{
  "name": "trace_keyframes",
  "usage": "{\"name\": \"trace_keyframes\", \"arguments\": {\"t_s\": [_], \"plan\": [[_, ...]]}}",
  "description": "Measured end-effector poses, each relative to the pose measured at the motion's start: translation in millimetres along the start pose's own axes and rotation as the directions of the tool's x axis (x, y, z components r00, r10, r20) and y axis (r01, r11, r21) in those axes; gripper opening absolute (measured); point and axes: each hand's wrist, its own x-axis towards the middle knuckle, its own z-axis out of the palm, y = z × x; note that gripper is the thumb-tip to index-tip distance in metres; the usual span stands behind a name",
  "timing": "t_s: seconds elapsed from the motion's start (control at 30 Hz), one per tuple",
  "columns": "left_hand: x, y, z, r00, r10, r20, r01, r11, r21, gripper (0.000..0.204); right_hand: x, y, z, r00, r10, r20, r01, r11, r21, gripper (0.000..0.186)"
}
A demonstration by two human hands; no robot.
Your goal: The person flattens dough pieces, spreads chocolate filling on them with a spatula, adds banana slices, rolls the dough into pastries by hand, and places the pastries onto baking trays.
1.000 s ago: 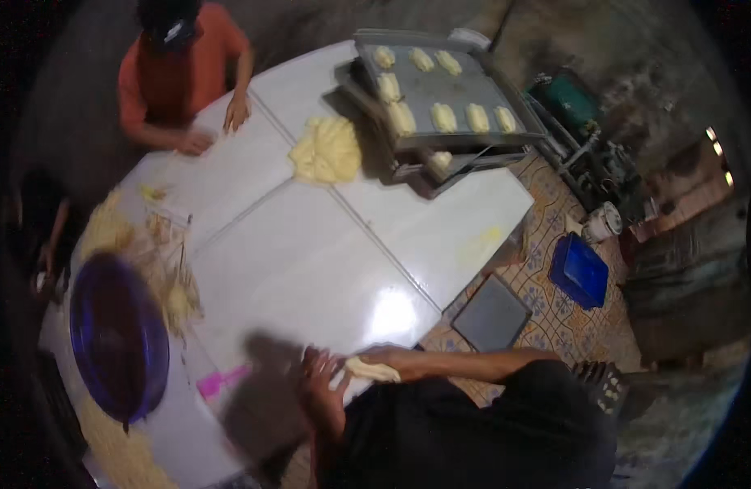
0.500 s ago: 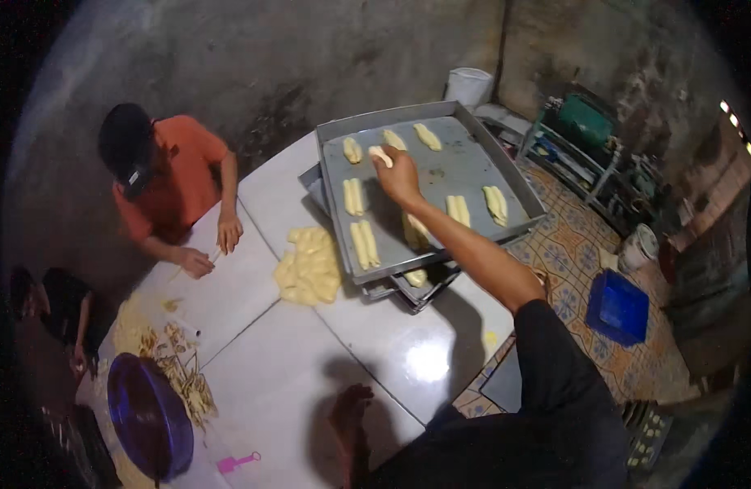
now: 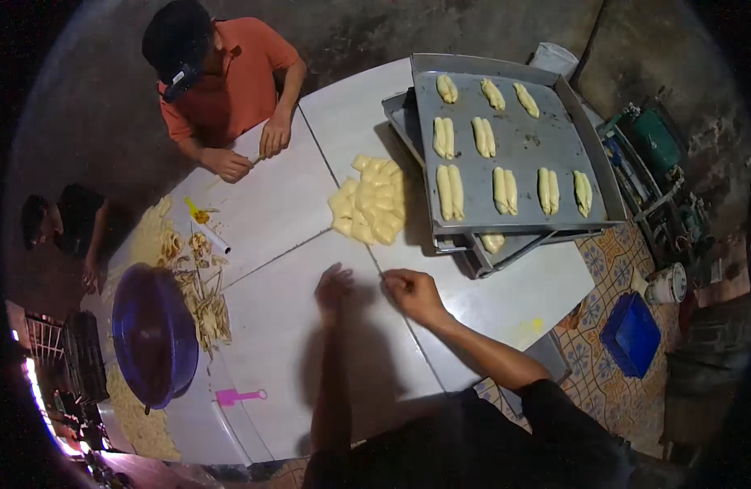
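Left hand (image 3: 335,287), near dough (image 3: 367,204), loosely spread; right hand (image 3: 414,295) curled, pinch unclear. Tray (image 3: 526,156) right of dough sits stacked askew; a knock could shift it.

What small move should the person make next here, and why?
Probably reach the right hand forward to take a lump from the dough pile: no dough shows in it or in the left hand, the pile lies just beyond both, and the upper tray has bare space right of the two shaped pieces in its middle row.
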Motion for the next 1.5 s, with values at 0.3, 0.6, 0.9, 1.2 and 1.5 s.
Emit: {"name": "trace_keyframes", "arguments": {"t_s": [0.3,0.6,0.9,1.2,1.5], "plan": [[25.9,-11.2,51.8,0.984,-0.168,-0.055,0.174,0.976,0.129,0.053,88.3,3.7,52.5,0.902,-0.004,-0.433,-0.129,0.952,-0.277,0.028],[-7.3,32.2,40.1,0.953,-0.297,-0.052,0.301,0.949,0.092,0.045,-162.6,-18.9,24.3,0.969,0.192,0.155,-0.23,0.93,0.286,0.016],[-37.2,71.5,79.0,0.676,-0.167,0.718,-0.573,0.494,0.654,0.054,-163.4,7.5,-5.4,0.964,0.22,0.148,-0.24,0.962,0.129,0.019],[-61.4,-7.0,42.4,0.916,0.172,0.363,-0.389,0.604,0.696,0.025,-179.1,-94.2,-68.3,0.965,-0.251,0.072,0.093,0.59,0.802,0.014],[-177.3,91.9,1.2,0.934,0.264,0.242,-0.329,0.365,0.871,0.065,-108.1,-27.0,10.7,0.973,0.003,0.231,0.111,0.87,-0.48,0.036]]}}
